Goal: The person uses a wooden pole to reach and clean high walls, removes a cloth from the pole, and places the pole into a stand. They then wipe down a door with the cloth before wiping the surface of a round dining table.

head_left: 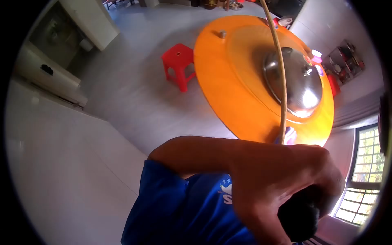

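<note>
I have the left hand curled partway round a dark, rounded object; I cannot tell whether it grips it, and I see no right hand. A slim wooden stick rises behind it, across the smooth orange bench, where a shiny domed metal lid probably shields food.

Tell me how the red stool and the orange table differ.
Colour: the stool is red, while the table is orange.
Size: the table's top is far broader than the stool's.
Shape: the stool's seat is roughly square, while the table's top is rounded.
Legs: some of the stool's legs show, while none of the table's can be seen.
Both stand upright, with their tops facing up.
</note>
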The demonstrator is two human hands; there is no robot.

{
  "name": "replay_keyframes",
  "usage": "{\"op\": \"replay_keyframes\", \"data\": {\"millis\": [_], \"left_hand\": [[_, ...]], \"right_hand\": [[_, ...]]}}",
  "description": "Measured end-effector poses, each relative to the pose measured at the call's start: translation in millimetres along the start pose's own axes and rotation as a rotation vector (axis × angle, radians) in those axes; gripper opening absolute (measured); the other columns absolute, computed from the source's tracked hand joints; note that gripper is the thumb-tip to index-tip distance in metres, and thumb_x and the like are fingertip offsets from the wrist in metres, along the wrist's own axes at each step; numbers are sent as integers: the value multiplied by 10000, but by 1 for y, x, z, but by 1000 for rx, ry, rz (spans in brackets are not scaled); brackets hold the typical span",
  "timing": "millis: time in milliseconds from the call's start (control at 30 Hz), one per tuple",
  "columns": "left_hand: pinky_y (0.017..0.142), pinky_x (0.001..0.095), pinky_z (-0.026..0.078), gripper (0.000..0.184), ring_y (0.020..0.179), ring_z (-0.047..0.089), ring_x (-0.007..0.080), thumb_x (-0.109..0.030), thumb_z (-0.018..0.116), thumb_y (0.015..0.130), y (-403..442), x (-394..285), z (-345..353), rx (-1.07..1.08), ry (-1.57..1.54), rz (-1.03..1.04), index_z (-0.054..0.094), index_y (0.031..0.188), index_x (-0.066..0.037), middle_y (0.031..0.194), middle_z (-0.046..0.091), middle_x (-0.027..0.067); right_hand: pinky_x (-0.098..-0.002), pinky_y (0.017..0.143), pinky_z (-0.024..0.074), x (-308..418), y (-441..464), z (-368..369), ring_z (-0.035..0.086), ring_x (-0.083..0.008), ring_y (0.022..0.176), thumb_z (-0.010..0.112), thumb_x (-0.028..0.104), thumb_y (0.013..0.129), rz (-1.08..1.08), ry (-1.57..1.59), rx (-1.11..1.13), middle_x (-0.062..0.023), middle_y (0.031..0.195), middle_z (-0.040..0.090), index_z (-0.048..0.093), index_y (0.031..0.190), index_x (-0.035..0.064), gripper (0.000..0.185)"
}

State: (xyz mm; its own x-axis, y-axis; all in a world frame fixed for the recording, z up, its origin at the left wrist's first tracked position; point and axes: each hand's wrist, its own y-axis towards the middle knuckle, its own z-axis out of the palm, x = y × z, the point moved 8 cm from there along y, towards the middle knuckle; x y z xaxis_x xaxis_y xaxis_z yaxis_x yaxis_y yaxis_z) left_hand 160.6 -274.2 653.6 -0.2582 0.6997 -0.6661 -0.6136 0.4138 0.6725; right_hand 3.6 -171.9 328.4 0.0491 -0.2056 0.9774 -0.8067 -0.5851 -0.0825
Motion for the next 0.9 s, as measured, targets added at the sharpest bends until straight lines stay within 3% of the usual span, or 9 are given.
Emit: {"op": "replay_keyframes", "data": {"millis": [67, 233, 333, 500, 600, 633, 700, 767, 900], "left_hand": [[508, 251, 459, 507, 588, 606, 126, -327, 975, 594, -27, -37, -10, -92, 155, 69, 631, 803, -19, 680, 622, 48], [538, 241, 466, 433, 608, 603, 126, -302, 925, 659, -79, -94, -21, -170, 92, -244, 639, 811, -14, 707, 616, 76], [584, 263, 472, 409, 675, 609, 149, -317, 878, 719, -104, -132, -34, -168, 220, -147, 634, 830, -9, 760, 616, 86], [703, 349, 482, 630, 808, 624, 248, -420, 939, 610, -164, -176, -79, -391, 764, 20, 538, 880, -15, 886, 602, 134], [789, 298, 459, 651, 887, 586, 171, -310, 981, 580, -204, -178, -123, -595, 631, -201, 550, 987, -39, 936, 577, 60], [849, 282, 440, 676, 967, 564, 141, -325, 986, 579, -216, -188, -141, -631, 732, -290, 560, 1018, -36, 974, 566, 54], [904, 278, 458, 647, 996, 560, 121, -185, 978, 608, -255, -191, -183, -755, 695, -367, 572, 1086, -27, 994, 567, 38], [922, 283, 480, 631, 993, 568, 114, -97, 939, 656, -299, -204, -237, -815, 810, -405, 578, 1167, -13, 1049, 593, 37], [841, 304, 534, 384, 928, 648, 154, -79, 810, 817, -474, -208, -347, -1302, 776, -626, 638, 1146, 19, 1037, 679, 70]], "right_hand": [[-270, 497, 339, 2, 7, 34, 421, -68, 576, 695, 124, 917, 8, -3, 11, 25, 650, 487, 535, 766, 37, 236], [-276, 498, 339, 15, 29, 108, 418, -71, 580, 698, 131, 915, 10, -29, 57, 23, 652, 486, 543, 765, 32, 237], [-279, 499, 338, 20, 44, 146, 416, -74, 582, 701, 135, 914, 5, -47, 86, 23, 652, 486, 547, 765, 29, 238], [-285, 500, 338, 22, 77, 198, 413, -77, 585, 705, 142, 912, 16, -85, 117, 21, 654, 485, 554, 764, 25, 241], [-288, 501, 338, 20, 108, 234, 411, -79, 588, 707, 146, 911, 10, -96, 126, 20, 655, 485, 558, 764, 22, 243], [-289, 501, 338, 21, 118, 247, 411, -80, 588, 708, 147, 910, 5, -98, 135, 20, 655, 485, 560, 764, 21, 243], [-304, 498, 340, 31, 147, 289, 422, -86, 585, 723, 172, 911, -53, -47, 157, 23, 637, 474, 577, 768, 6, 263], [-342, 503, 364, 19, 181, 328, 448, -120, 579, 730, 224, 904, 13, -89, 184, -10, 618, 484, 588, 764, -14, 311], [-365, 503, 389, 59, 241, 395, 473, -140, 573, 716, 275, 901, 44, -220, 269, -44, 612, 507, 598, 782, -23, 341]]}}
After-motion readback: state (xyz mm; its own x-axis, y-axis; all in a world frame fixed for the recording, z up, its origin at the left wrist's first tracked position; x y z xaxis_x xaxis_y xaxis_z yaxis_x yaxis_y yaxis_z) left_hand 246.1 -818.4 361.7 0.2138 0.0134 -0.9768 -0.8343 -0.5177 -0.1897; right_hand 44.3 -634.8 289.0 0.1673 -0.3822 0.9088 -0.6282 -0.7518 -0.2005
